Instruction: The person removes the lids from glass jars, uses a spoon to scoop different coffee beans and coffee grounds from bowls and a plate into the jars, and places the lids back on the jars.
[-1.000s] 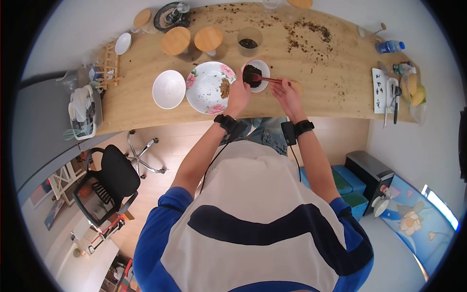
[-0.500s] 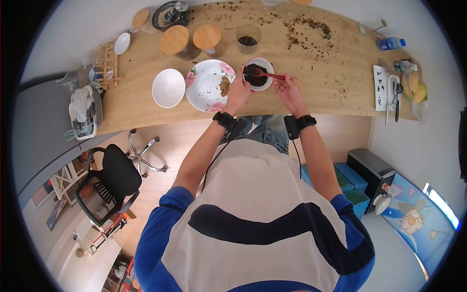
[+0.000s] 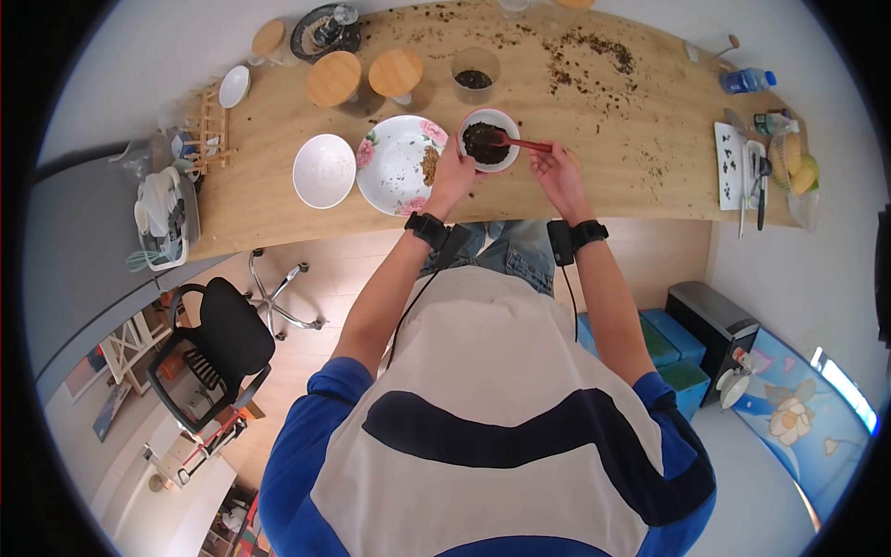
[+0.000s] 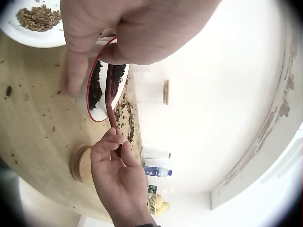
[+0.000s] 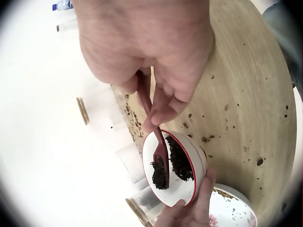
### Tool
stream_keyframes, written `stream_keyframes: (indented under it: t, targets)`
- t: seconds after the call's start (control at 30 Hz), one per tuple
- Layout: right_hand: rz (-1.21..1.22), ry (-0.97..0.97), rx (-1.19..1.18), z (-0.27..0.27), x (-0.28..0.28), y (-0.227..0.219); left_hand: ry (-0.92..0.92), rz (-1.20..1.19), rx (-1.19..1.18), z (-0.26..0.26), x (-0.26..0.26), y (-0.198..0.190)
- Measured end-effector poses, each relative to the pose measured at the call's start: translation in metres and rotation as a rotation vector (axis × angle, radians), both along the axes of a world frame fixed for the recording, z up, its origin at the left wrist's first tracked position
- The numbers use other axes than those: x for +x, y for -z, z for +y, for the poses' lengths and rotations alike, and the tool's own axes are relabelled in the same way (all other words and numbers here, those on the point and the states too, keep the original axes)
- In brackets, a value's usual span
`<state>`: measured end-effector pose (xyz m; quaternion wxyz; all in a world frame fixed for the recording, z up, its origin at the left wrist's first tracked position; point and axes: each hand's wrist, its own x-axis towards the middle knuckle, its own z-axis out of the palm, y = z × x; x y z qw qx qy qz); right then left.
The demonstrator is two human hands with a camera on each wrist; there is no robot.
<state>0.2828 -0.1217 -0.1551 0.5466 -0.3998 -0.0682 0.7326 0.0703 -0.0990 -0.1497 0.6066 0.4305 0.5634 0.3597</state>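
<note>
My left hand (image 3: 452, 180) grips a white bowl (image 5: 199, 158) with a red rim, its thumb over the edge. Dark, dry, leafy bits (image 5: 179, 160) lie inside the bowl. Between thumb and fingers, my right hand (image 3: 561, 182) pinches the handle of a dark red spoon (image 5: 161, 147). The spoon's head is inside the bowl and carries a heap of the dark bits, as the right wrist view shows. Left of the bowl, close by my left hand, is a white plate (image 3: 390, 167) with pink flowers, bearing a small pile of brown grains (image 3: 430, 165).
A white bowl (image 3: 324, 172) stands left of the plate. Behind are two wooden-lidded jars, one lid (image 3: 334, 77) at the left, and a clear container (image 3: 475, 79) with dark contents. Dark crumbs (image 3: 594, 58) scatter the table's far side. A round wooden piece (image 4: 81, 163) lies near my right hand.
The spoon's head has shifted within the bowl and now shows a dark heap on it. My right hand has moved slightly to the right; my left hand keeps its grip on the bowl.
</note>
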Motion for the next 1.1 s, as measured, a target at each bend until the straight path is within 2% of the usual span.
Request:
stream_keyframes:
  t: [0.1, 0.2, 0.43, 0.8, 1.1]
  targets:
    - [0.015, 0.04, -0.02, 0.001, 0.001, 0.004, -0.005, -0.017, -0.083, 0.0, -0.001, -0.005]
    - [0.028, 0.037, -0.014, 0.002, 0.004, 0.007, -0.036, -0.122, -0.109, -0.002, 0.0, -0.011]
    - [-0.022, 0.054, -0.014, 0.004, 0.005, 0.006, -0.029, -0.175, -0.131, 0.0, 0.0, -0.026]
    - [-0.088, 0.032, -0.001, 0.008, 0.007, -0.002, -0.016, -0.122, -0.084, 0.002, 0.0, -0.007]
    - [-0.131, -0.002, 0.008, 0.005, 0.009, -0.005, -0.034, -0.172, -0.075, 0.0, 0.002, -0.002]
